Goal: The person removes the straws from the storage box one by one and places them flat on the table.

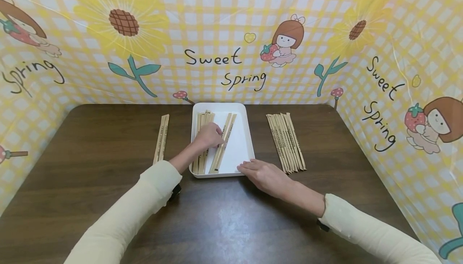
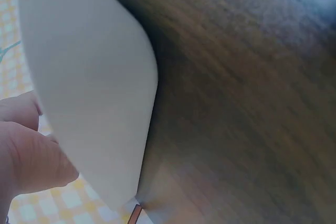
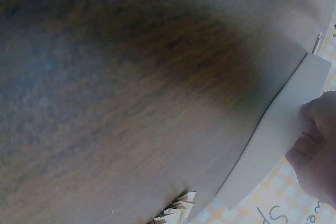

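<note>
A white tray [image 1: 235, 151] stands on the dark wood table, holding several long, thin paper-wrapped sticks [image 1: 200, 165] along its left side. Two more packets [image 1: 228, 125] lie slanted nearer the middle. My left hand [image 1: 209, 135] reaches over the left rim, its curled fingers pinching at the slanted packets; the tips are partly hidden. The left wrist view has its thumb [image 2: 42, 161] behind the tray's pale outer wall [image 2: 94, 77]. At the near right corner my right hand [image 1: 265, 175] holds the rim, with the thumb against the outer wall [image 3: 273, 135] in the right wrist view.
To the right of the tray lies a row of several similar packets [image 1: 287, 143]. A few more packets [image 1: 162, 137] lie to the left, near my left forearm. Behind the table [image 1: 224, 220] and along its sides hangs a yellow checked cloth [image 1: 206, 23].
</note>
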{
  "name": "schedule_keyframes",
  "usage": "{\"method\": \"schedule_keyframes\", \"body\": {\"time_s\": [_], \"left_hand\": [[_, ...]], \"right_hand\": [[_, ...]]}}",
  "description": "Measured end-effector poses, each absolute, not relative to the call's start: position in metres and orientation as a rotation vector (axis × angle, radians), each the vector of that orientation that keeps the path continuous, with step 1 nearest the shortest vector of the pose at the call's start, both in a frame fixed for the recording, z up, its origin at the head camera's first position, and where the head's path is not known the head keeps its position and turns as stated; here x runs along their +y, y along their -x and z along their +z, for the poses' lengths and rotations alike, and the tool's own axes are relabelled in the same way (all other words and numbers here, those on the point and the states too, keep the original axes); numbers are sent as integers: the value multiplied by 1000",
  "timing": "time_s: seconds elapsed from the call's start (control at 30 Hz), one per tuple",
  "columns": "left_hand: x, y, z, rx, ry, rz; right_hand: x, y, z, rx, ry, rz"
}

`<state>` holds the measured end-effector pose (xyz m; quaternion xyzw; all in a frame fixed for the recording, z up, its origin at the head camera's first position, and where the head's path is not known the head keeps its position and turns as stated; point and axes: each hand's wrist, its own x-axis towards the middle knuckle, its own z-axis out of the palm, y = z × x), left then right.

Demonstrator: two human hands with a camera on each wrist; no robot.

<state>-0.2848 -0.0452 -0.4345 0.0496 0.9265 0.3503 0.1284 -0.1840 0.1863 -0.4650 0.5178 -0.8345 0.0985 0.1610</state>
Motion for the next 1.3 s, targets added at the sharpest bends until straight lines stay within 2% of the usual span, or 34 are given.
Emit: {"method": "schedule_keyframes", "body": {"time_s": [0.6, 0.87, 1.3], "left_hand": [[-99, 292, -406, 2364, 82, 1476], [-129, 285, -400, 2400, 60, 1454], [-185, 269, -412, 2428, 129, 1385]], "right_hand": [[186, 183, -463, -2392, -1483, 290], [186, 183, -463, -2408, -1474, 288], [185, 182, -463, -2369, -1500, 322]]}}
